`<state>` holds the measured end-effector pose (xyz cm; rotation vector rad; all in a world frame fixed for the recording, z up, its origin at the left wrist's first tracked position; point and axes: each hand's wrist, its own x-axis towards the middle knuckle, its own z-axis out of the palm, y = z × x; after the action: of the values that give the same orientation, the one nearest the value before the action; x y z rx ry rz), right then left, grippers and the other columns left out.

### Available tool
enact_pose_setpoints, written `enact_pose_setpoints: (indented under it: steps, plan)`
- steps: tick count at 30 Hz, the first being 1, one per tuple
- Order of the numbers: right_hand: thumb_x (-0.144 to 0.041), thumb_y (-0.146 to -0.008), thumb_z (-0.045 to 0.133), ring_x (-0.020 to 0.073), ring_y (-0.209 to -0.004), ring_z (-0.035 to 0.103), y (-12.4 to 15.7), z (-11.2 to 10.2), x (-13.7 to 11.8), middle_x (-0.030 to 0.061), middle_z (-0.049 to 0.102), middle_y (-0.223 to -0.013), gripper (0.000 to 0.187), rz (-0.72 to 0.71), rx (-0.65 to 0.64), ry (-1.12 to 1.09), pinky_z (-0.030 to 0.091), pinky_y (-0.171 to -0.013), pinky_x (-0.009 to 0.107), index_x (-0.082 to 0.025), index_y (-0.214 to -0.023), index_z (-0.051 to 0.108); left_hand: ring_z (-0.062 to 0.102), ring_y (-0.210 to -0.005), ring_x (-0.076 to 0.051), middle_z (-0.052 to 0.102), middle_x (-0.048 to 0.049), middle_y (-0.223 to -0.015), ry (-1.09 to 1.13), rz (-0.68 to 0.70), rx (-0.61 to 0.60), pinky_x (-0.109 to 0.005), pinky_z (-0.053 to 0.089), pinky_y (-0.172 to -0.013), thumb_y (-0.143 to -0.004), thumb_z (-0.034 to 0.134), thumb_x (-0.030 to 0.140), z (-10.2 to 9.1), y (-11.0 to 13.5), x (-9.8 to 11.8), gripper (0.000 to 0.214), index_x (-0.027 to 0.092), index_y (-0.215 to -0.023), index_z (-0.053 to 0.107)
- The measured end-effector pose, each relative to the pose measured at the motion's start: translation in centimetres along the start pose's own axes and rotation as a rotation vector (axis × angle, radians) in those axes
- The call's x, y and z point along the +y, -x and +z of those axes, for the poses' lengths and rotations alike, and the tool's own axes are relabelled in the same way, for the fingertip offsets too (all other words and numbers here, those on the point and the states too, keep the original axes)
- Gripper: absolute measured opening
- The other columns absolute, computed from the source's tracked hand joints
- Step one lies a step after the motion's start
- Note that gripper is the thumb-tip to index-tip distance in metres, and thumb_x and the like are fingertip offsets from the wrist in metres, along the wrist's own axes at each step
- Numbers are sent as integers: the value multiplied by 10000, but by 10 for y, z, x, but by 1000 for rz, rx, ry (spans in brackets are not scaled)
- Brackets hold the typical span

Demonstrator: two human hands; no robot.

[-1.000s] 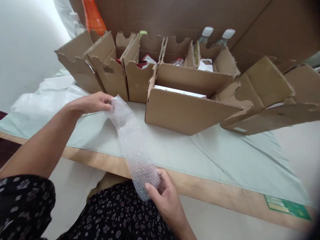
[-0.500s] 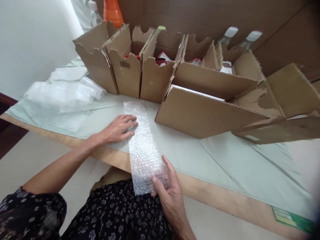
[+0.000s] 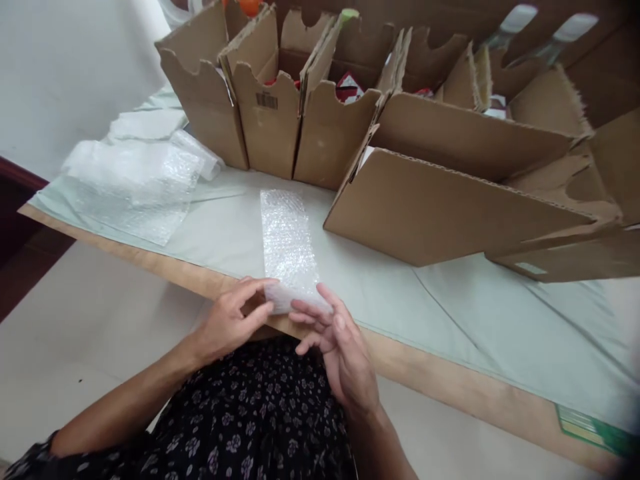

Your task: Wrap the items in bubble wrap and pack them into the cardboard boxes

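Observation:
A narrow strip of bubble wrap (image 3: 287, 240) lies on the cloth-covered table, its near end folded up at the wooden edge. My left hand (image 3: 233, 317) pinches the left corner of that fold between thumb and fingertips. At the fold's right corner is my right hand (image 3: 343, 347), palm turned up and fingers apart, with its fingertips touching the wrap. It is not gripping the strip.
Cardboard boxes (image 3: 270, 127) stand in a row along the back, with red packets inside some. A larger carton side (image 3: 450, 207) juts forward on the right. More bubble wrap (image 3: 140, 193) lies at the left. Bottles with white caps (image 3: 575, 28) stand behind.
My left hand has come down from the strip's middle to its near end. My right hand has let go and opened. The strip's near end has gone from flat to folded up.

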<state>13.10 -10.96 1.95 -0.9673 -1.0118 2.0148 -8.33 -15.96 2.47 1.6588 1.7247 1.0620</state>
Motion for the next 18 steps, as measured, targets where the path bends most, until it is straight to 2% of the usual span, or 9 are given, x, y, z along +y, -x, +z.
enact_pose_setpoints:
  steps: [1,3,4,6,9,11,13,16,18]
  plan:
    - [-576,-1017,528,263,-1071,734,-2,-2,-2,166,735,-1256,687,-31,-2,54,618,-647,317,-222,-1582,364,708,-793,-159,742,-18,-902,2,-60,66,-297,617,-739,-948,600,220,7,-4,-2,286,221,-1222,681]
    - [-472,-1052,515,222,-956,751,-2,-8,-5,125,744,-1224,658,-152,48,233,627,-678,334,-272,-1630,274,652,-647,-127,703,13,-791,-9,-128,124,-261,568,-630,-939,592,230,17,-12,-6,305,196,-1231,672]
    - [-402,-1059,526,202,-917,747,-1,-12,-8,97,752,-1185,614,-245,77,362,630,-713,343,-298,-1622,303,633,-617,-119,698,21,-777,-26,-135,126,-256,550,-612,-925,598,228,20,-15,-8,356,187,-1275,653]
    - [-255,-1039,570,196,-961,730,0,-20,-13,60,755,-1148,506,-471,89,681,626,-836,384,-330,-1529,470,618,-604,-113,700,26,-773,-81,-125,113,-256,529,-611,-907,601,217,21,-19,-9,441,173,-1345,614]
    - [-106,-979,588,266,-1260,627,-6,-28,-18,92,703,-1330,426,-732,-22,1166,558,-1023,486,-280,-1365,631,630,-634,-126,703,19,-775,-173,-88,115,-273,526,-634,-913,584,208,21,-19,-9,482,145,-1391,580]
    - [-63,-960,563,315,-1407,522,-16,-30,-19,128,624,-1469,422,-796,-111,1387,528,-1051,522,-226,-1341,643,631,-642,-137,695,17,-762,-235,-49,132,-292,533,-652,-918,571,193,22,-18,-9,484,131,-1398,569]
    - [-35,-953,539,340,-1457,478,-28,-32,-18,144,592,-1514,391,-824,-177,1510,532,-1019,517,-197,-1284,670,630,-648,-150,678,18,-745,-289,-12,140,-315,544,-671,-921,564,173,22,-17,-9,474,127,-1392,569]
    - [-10,-950,527,322,-1388,557,-42,-35,-15,116,673,-1426,351,-852,-236,1552,533,-977,491,-205,-1176,712,663,-766,-191,687,-24,-833,-339,48,181,-363,579,-742,-940,579,187,19,-11,-7,445,148,-1383,567]
    - [1,-951,515,290,-1328,607,-46,-36,-17,88,721,-1355,369,-834,-284,1507,521,-987,482,-219,-1171,714,684,-978,-248,708,-98,-1044,-350,121,196,-430,594,-867,-939,634,237,15,-5,-3,466,177,-1395,559]
